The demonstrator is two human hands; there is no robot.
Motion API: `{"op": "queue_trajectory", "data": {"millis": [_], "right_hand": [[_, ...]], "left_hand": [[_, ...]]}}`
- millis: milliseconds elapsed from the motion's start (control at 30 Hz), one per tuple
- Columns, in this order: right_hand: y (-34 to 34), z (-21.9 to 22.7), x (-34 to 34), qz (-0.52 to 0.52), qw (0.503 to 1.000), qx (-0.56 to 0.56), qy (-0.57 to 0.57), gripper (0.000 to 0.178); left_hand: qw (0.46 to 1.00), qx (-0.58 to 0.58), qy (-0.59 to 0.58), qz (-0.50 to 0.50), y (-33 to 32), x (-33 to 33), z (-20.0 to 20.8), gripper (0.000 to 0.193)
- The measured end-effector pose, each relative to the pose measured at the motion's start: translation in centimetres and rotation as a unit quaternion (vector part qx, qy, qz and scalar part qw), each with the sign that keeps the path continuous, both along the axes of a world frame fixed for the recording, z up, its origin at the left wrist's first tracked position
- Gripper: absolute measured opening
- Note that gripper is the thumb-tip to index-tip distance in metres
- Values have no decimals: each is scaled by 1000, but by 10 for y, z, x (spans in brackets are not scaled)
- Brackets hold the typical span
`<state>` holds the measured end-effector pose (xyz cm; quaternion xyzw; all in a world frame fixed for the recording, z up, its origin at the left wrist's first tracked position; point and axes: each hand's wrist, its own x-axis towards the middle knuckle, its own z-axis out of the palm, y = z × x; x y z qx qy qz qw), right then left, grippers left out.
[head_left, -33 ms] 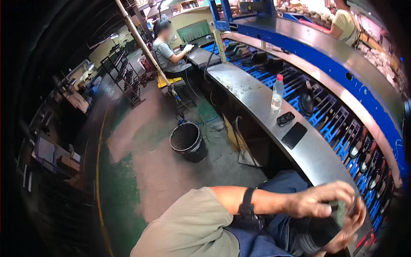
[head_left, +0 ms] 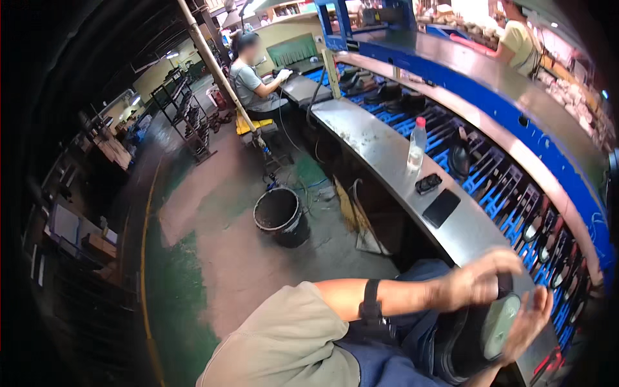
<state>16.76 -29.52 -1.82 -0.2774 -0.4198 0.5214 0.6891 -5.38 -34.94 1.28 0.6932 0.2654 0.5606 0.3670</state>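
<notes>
Left hand (head_left: 474, 284) motion-blurred, fingers smeared over the top of the black shoe (head_left: 474, 338). Right hand (head_left: 529, 319) only partly seen behind the shoe's sole; wrist and arm cut by the lower edge. Shoe's toe end runs out of frame too. Small dark object (head_left: 428, 184) beside the bottle (head_left: 416, 144): too small to identify. Frame corners black from the lens rim.
</notes>
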Motion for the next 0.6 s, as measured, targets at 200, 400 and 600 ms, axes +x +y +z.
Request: {"op": "queue_trajectory", "data": {"millis": [200, 400, 600], "right_hand": [[-39, -20, -25, 32, 944, 145, -294, 65], [-86, -57, -29, -30, 867, -42, -496, 65], [-141, -58, 65, 57, 875, 11, -481, 57]], "left_hand": [[968, -134, -212, -27, 15, 41, -80, 90], [911, -358, 119, 170, -30, 18, -120, 56], [700, -540, -466, -42, -25, 37, -114, 94]]}}
